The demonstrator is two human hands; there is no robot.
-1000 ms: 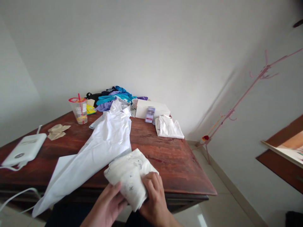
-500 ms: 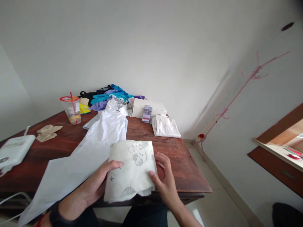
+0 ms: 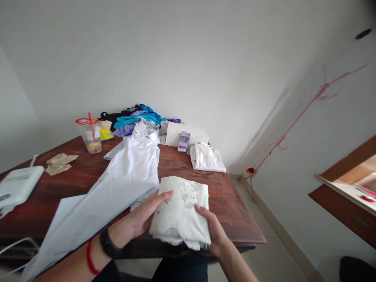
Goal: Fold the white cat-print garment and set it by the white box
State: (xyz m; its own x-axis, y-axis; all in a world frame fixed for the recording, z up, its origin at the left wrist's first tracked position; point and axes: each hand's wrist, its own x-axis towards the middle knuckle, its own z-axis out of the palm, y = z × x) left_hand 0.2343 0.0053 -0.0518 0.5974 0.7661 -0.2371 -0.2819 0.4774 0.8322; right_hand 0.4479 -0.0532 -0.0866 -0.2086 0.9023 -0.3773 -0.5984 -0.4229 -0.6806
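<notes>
A folded white cloth garment (image 3: 180,213) with a grey cartoon cat print is held over the table's front edge. My left hand (image 3: 151,209) grips its left side, thumb on top and fingers hidden beneath. On the right side my right hand (image 3: 213,227) is closed round it the same way, its thumb near the printed cat. Just left of the garment a white collared shirt (image 3: 123,172) lies spread out, its lower part hanging over the front edge. Beyond the garment sits another folded off-white garment (image 3: 207,156).
A plastic cup with a red straw (image 3: 93,137), a brown napkin (image 3: 61,162) and a white device (image 3: 20,184) stand on the left of the wooden table (image 3: 241,219). Heaped clothes (image 3: 141,117) and a white box (image 3: 188,131) are at the back. A pink coat rack (image 3: 302,111) leans right.
Both hands have carried the folded garment to the right. My right hand, whose fingers were loosely apart at its edge, now grips it.
</notes>
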